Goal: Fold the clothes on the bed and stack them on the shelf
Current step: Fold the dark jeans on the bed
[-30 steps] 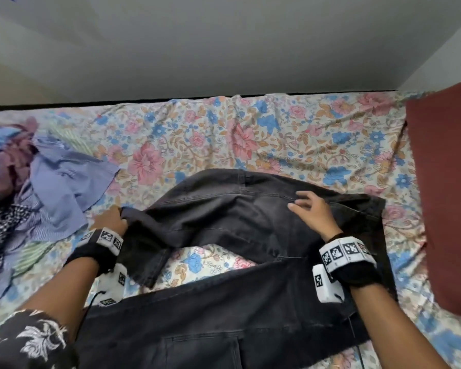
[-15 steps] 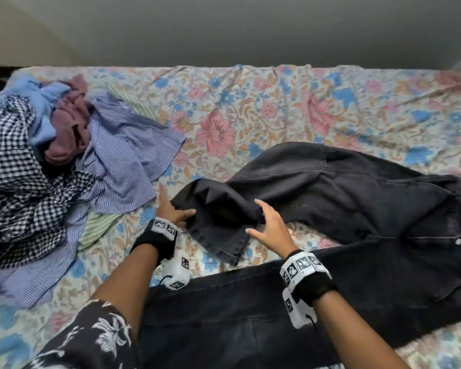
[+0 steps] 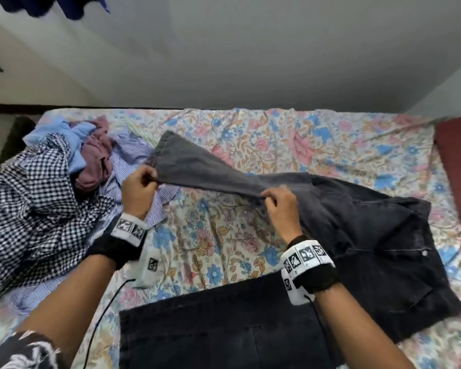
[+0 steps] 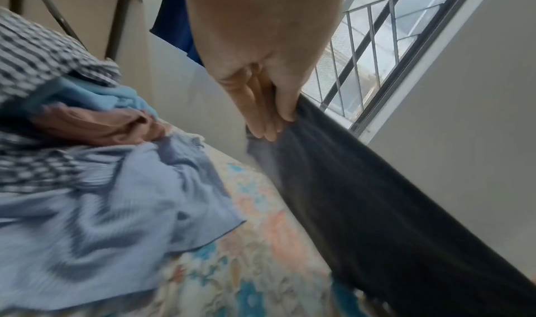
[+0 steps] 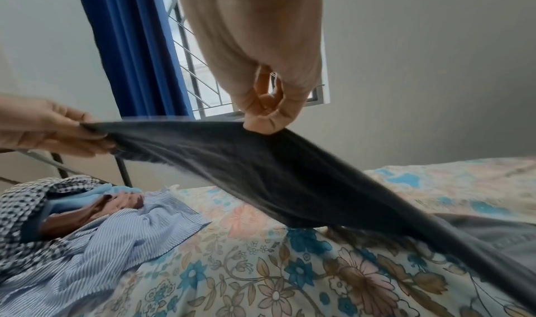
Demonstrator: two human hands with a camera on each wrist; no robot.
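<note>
One leg of the dark jeans (image 3: 343,222) is held lifted above the floral bed (image 3: 330,145). Its hem edge is pinched by the left hand (image 3: 137,189), and the same edge is pinched farther along by the right hand (image 3: 281,203). The leg runs left to right, sloping down to the waist resting on the bed.

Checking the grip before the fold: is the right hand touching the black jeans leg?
Touching. The right wrist view shows the right hand pinching the raised edge of the black jeans between thumb and fingertips, with no gap.
</note>
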